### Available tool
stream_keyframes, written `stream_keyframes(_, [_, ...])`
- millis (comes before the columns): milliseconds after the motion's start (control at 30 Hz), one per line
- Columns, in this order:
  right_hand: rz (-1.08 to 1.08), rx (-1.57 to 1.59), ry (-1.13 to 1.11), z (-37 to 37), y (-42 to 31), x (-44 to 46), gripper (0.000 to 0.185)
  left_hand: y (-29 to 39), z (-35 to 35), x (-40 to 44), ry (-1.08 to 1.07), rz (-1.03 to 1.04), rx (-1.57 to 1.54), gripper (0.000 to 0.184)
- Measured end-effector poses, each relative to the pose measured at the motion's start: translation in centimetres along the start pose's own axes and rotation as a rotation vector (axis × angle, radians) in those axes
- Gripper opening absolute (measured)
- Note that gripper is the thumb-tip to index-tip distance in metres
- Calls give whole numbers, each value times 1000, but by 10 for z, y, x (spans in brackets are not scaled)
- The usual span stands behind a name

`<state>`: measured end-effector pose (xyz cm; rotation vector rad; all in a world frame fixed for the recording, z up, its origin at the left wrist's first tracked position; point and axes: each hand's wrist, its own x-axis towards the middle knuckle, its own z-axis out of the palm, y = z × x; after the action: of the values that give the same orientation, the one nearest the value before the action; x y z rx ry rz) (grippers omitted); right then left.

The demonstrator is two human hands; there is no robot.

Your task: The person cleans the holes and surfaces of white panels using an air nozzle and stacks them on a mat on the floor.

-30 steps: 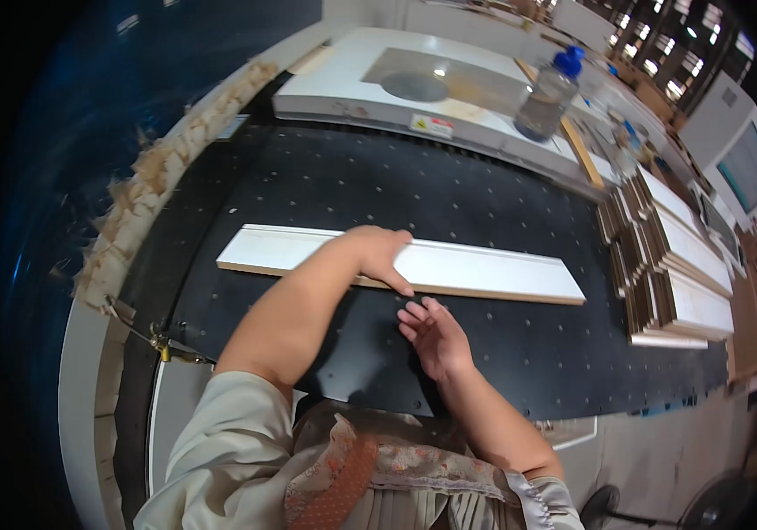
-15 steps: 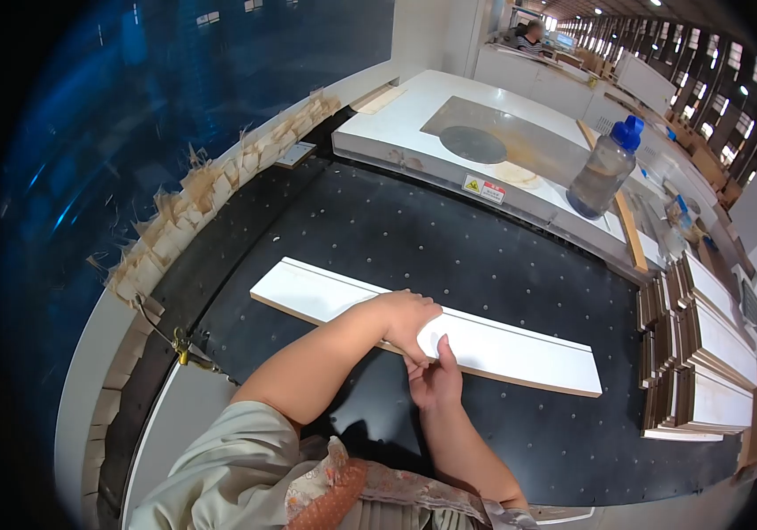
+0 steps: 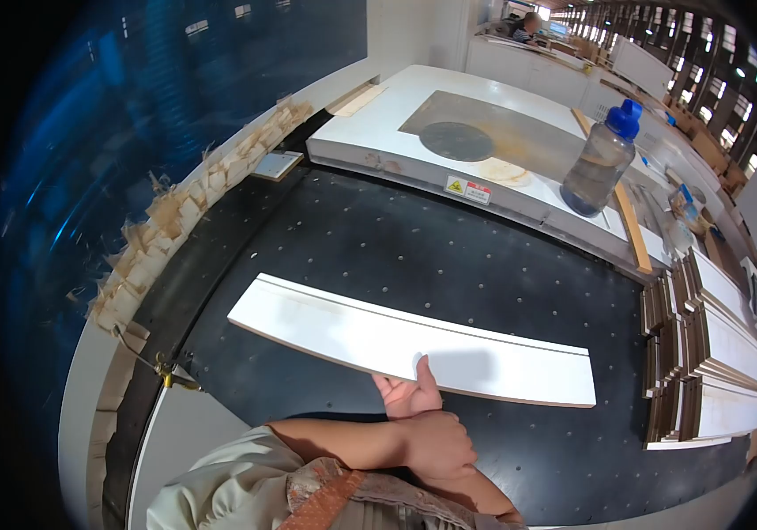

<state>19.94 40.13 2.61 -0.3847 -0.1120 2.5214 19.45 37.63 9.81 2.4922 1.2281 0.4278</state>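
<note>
A long white board [image 3: 449, 353] with a groove along its far edge lies across the black dotted table. My right hand [image 3: 410, 395] grips its near edge around the middle, thumb on the white face and fingers underneath. Crossing over from the left, my left hand [image 3: 438, 444] rests on my right forearm just below the wrist, its fingers curled round it and away from the board.
Stacked white boards [image 3: 723, 353] stand at the table's right. Behind the black table [image 3: 352, 230] are a white machine ledge [image 3: 352, 132], a blue-capped bottle [image 3: 603, 159] and a wooden strip [image 3: 634, 225]. Ragged bristles [image 3: 166, 212] line the left. A person [image 3: 527, 28] is far back.
My left hand has left the board and moved down onto my right forearm. My right hand has come up to the board's near edge and taken hold of it.
</note>
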Motion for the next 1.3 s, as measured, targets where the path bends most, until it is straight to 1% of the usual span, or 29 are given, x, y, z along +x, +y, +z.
stream_keyframes(33, [64, 9, 26, 4, -3, -1, 52, 3, -6, 4, -327, -122, -128, 33])
stream_keyframes(67, [76, -77, 113, 8, -4, -2, 54, -1, -6, 4, -330, -102, -120, 33])
stream_keyframes(100, [56, -78, 112, 12, -5, -3, 54, -4, -6, 1, -289, -105, -141, 33])
stream_keyframes(133, [88, -82, 134, 15, -6, -4, 54, -6, -5, 0, -250, -107, -163, 33])
stream_keyframes(167, [120, -86, 154, 15, -6, -4, 55, -7, -6, 1, -254, -88, -155, 33])
stream_keyframes(233, [112, -87, 108, 12, -7, -4, 56, -7, -8, 2, -238, -77, -178, 34])
stream_keyframes(300, [157, -134, 21, 10, -9, -4, 56, -9, -3, 3, -216, -64, -185, 35])
stream_keyframes(333, [158, -92, -15, 9, -11, -5, 57, -10, -2, 2, -218, -65, -190, 36])
stream_keyframes(467, [206, -46, -29, -2, -11, -3, 57, -14, 9, 1, -190, -36, -205, 38])
stream_keyframes(600, [196, -34, -31, 0, -11, -4, 58, -15, 10, 1, -170, -23, -228, 38])
stream_keyframes(667, [175, -55, 31, 3, -10, -5, 54, -17, 15, 0, -151, -18, -230, 38])
stream_keyframes(733, [180, -53, 26, -1, -10, -4, 51, -16, 17, 0, -132, -22, -233, 38])
stream_keyframes(800, [197, -51, 20, -5, -10, -3, 48, -15, 13, 0, -155, -16, -191, 37])
stream_keyframes(867, [201, -55, 74, -7, -10, -1, 43, -14, 12, 0, -147, -29, -193, 36])
stream_keyframes(933, [189, -78, 56, -1, -11, -3, 42, -13, 7, 0, -143, -36, -194, 35])
stream_keyframes(1000, [184, -124, 67, 1, -11, -4, 41, -10, 0, 1, -255, -32, -142, 23])
stream_keyframes(1100, [176, -138, 68, 5, -11, -6, 39, -9, -6, 1, -254, -46, -179, 23])
stream_keyframes(1233, [193, -137, 75, 4, -11, -5, 39, -10, -6, -1, -252, -60, -226, 22])
stream_keyframes(1300, [167, -132, 54, 4, -10, -5, 39, -11, 1, -2, -141, -58, -260, 34])
